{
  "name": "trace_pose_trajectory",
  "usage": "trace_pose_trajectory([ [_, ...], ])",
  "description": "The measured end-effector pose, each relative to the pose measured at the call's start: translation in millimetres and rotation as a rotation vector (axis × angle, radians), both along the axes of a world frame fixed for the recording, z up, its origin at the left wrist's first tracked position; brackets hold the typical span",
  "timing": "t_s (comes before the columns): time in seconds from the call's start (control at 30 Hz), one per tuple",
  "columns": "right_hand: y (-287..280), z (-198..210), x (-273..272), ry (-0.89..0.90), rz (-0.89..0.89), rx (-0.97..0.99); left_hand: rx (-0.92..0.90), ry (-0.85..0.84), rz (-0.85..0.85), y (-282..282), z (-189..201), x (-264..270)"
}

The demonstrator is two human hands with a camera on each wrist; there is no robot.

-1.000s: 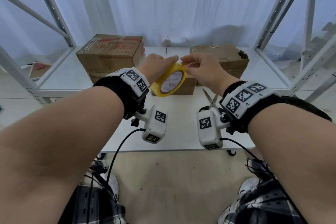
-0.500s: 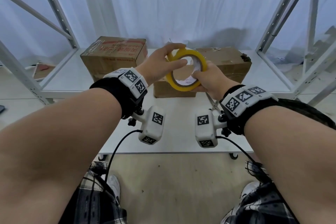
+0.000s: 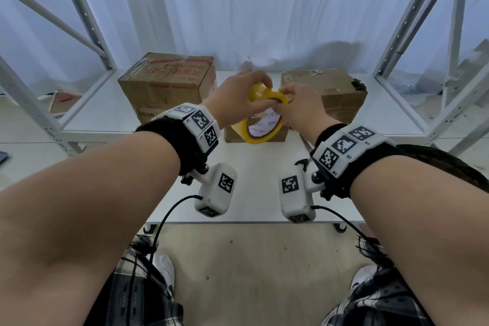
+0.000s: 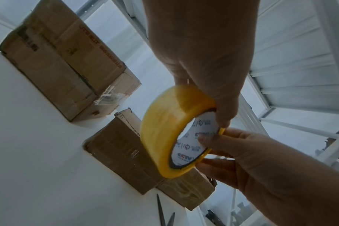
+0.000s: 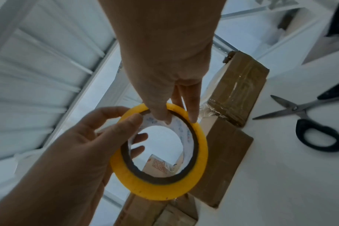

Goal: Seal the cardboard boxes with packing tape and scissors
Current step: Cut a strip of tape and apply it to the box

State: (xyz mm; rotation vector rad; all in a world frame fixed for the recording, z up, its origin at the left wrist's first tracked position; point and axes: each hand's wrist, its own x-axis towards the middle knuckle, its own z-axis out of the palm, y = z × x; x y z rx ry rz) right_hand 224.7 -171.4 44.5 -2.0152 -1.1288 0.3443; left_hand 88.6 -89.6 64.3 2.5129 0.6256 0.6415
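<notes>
**Tape roll tipped and worked between both hands**

Since half a second ago, tape roll point(image 3: 264, 116) has tipped from near upright, facing the camera, to a slant, its top edge leaning away. Both hands remain on it, held in the air above the white table point(image 3: 254, 193).

Left hand point(image 3: 235, 100): fingers curled over the roll's top rim, thumb on the near face; clamped on the roll. In the right wrist view, fingertips poke into the core.

Right hand point(image 3: 301, 111): fingers together, pinching the roll's right rim; one fingertip on the printed inner core.

Small cardboard box point(image 3: 267, 133) lies just behind and below the roll, at table centre. Large printed box point(image 3: 169, 85) sits far left; third box point(image 3: 333, 92) far right, tape visible on its end. Scissors point(image 5: 304, 116) lie on the table right of the small box, blades apart, untouched.
</notes>
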Motion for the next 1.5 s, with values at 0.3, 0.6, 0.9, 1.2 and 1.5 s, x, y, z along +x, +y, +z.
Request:
trace_pose_trajectory([
  [0.3, -5.4, -6.9, 14.6, 0.278, -0.079, -0.018, -0.023, -0.03, -0.014, 6.8, -3.5, -5.4],
  [0.6, -9.2, -7.4, 19.4, 0.316, -0.086, -0.056, -0.088, -0.059, -0.044, 7.9, -1.6, -4.2],
  [0.9, -15.2, -8.2, 21.1, 0.329, -0.031, -0.119, 0.072, 0.041, -0.114, 7.9, 2.5, -2.9],
  [1.2, -14.4, -12.0, 22.3, 0.298, 0.002, -0.162, 0.106, 0.13, -0.14, 7.2, 4.1, -1.0],
  [1.5, -10.1, -10.4, 16.4, 0.305, 0.056, -0.219, 0.267, 0.172, -0.085, 3.7, -1.6, 3.3],
])
